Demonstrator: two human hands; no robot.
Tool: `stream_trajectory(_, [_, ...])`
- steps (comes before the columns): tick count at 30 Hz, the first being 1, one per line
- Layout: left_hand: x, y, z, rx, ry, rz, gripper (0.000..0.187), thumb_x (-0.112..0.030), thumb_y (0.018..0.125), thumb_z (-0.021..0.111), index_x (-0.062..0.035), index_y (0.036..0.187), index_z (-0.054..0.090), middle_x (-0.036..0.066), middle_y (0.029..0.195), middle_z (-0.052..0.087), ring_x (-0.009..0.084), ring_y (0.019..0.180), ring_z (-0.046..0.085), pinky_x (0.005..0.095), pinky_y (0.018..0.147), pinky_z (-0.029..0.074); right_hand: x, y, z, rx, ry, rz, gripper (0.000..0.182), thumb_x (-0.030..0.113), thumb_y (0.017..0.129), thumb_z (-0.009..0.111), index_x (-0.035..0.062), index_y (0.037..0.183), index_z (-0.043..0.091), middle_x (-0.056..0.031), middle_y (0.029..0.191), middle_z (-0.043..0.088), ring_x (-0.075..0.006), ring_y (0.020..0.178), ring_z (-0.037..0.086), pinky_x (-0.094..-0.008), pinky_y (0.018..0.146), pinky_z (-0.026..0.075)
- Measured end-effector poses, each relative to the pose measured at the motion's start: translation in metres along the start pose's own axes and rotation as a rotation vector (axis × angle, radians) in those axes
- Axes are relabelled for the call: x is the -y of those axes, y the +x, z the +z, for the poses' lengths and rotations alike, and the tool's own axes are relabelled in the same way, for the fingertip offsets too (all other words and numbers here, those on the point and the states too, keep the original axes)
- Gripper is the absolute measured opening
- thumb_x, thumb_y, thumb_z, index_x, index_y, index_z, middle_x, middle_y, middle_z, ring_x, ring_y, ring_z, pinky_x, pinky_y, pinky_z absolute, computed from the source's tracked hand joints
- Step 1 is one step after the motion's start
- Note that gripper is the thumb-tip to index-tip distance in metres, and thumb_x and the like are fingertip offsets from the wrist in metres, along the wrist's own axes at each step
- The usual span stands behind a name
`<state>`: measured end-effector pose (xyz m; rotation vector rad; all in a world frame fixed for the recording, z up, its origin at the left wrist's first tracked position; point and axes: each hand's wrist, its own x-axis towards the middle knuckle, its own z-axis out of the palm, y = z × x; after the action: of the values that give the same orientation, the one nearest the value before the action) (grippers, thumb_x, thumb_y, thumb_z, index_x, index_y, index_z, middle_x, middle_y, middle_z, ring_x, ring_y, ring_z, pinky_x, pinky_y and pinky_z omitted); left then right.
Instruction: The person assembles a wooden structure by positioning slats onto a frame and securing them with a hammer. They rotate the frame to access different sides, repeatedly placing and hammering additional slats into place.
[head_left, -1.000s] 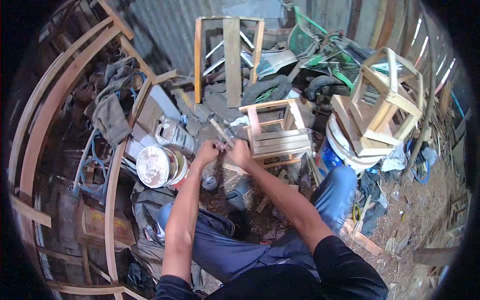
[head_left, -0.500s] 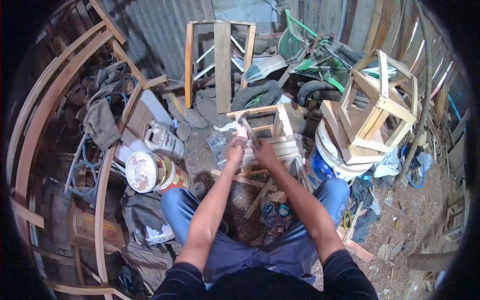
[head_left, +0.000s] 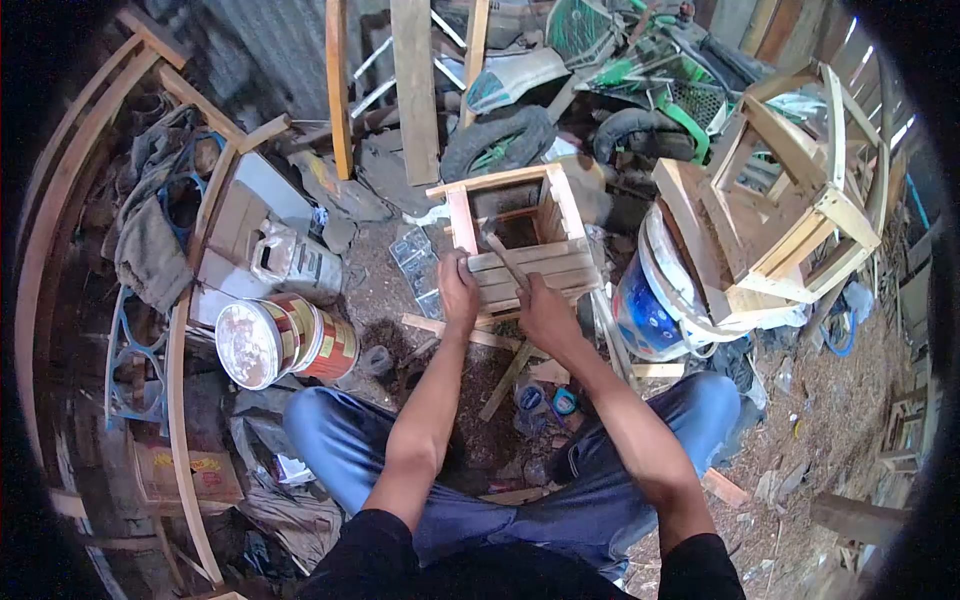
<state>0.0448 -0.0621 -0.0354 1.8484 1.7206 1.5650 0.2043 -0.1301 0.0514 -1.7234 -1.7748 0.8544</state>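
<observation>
Small wooden frame (head_left: 550, 254) is sitting just past the middle, about 1 o'clock, slats (head_left: 570, 270) on the side nearest the person. Right hand (head_left: 550, 315) is wrapped round a hammer (head_left: 508, 262), its head angled up toward 11 o'clock over the frame. Left hand (head_left: 458, 292) is curled at the slats' 9 o'clock end, but I can't tell if it's gripping the wood or pinching something small; the fingers hide it.

Tips, fwiw: I'd go snug on the handle but loose in the wrist, and let the hammer's weight do the work, since those slats look pretty light. Left fingers look close to the hammer, so I'd mind the swing line and brace the frame from further out. Also check it doesn't rock: there's a loose wood strip (head_left: 470, 332) at its 7 o'clock side. Plastic case (head_left: 415, 262) at its 9 o'clock seems handily placed.
</observation>
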Motion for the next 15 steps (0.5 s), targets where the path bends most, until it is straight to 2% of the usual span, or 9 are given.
stream_trajectory(4, [-0.004,0.003,0.0,0.008,0.059,0.006,0.015,-0.011,0.094,0.044,-0.0006,0.092,0.055,0.018,0.089,0.058,0.0369,0.086,0.055,0.0439,0.078,0.043,-0.018,-0.007,0.009,0.046,-0.106,0.06,0.024,0.02,0.094,0.044,-0.0028,0.102,0.044,-0.0315,0.083,0.061,-0.0501,0.082,0.06,-0.0574,0.073,0.046])
stream_trajectory(10, [0.012,0.001,0.001,-0.005,0.001,-0.01,0.013,-0.012,0.094,0.046,-0.0019,0.091,0.055,0.014,0.089,0.059,0.0332,0.087,0.055,0.0417,0.079,0.042,-0.01,-0.015,0.015,0.039,-0.042,0.087,0.021,0.016,0.093,0.041,-0.0026,0.103,0.043,-0.0304,0.082,0.062,-0.05,0.081,0.06,-0.057,0.072,0.047])
stream_trajectory(13, [0.016,0.0,0.0,-0.032,0.046,0.013,0.009,-0.01,0.092,0.051,-0.0042,0.093,0.057,0.012,0.088,0.06,0.031,0.088,0.054,0.0399,0.08,0.041,-0.018,-0.017,0.027,-0.026,-0.011,0.014,0.027,0.018,0.095,0.044,-0.0062,0.108,0.043,-0.033,0.077,0.059,-0.0505,0.078,0.058,-0.057,0.067,0.044])
stream_trajectory(15, [0.019,0.0,-0.002,-0.022,0.057,-0.04,0.008,-0.011,0.09,0.056,-0.0059,0.095,0.061,0.012,0.089,0.063,0.0298,0.089,0.053,0.0395,0.081,0.041,-0.04,-0.015,0.045,0.067,-0.145,-0.024,0.031,0.019,0.096,0.042,-0.0073,0.111,0.04,-0.0325,0.074,0.059,-0.0504,0.074,0.058,-0.0566,0.063,0.044])
